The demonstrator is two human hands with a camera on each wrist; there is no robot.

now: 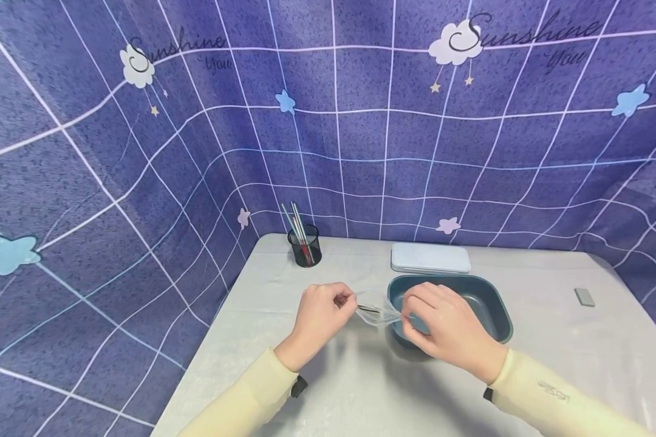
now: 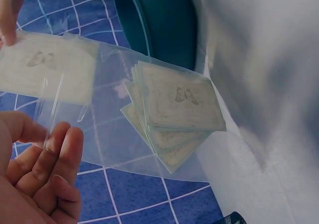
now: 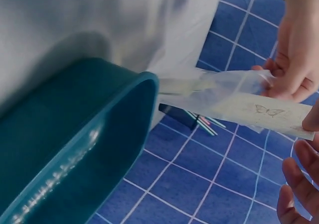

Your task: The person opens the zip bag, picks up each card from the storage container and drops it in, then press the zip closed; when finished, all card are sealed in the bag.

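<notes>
Between my hands hangs a clear plastic bag [image 2: 112, 139], above the table and beside the teal bin. My left hand [image 1: 324, 311] pinches the bag near its mouth. My right hand [image 1: 443, 325] pinches a pale card [image 3: 271, 108] with a butterfly print, part of it inside the bag's opening. In the left wrist view several similar butterfly cards [image 2: 187, 97] lie fanned in the bag's far end. The teal bin [image 1: 500, 309] stands behind and under my right hand, which hides part of its rim.
A white flat case [image 1: 430, 258] lies behind the bin. At the table's back left stands a black mesh pen cup [image 1: 308, 254] with several thin sticks. On the right of the table [image 1: 552, 376] lies a small grey block [image 1: 584, 297]. A purple patterned curtain [image 1: 361, 133] surrounds the table.
</notes>
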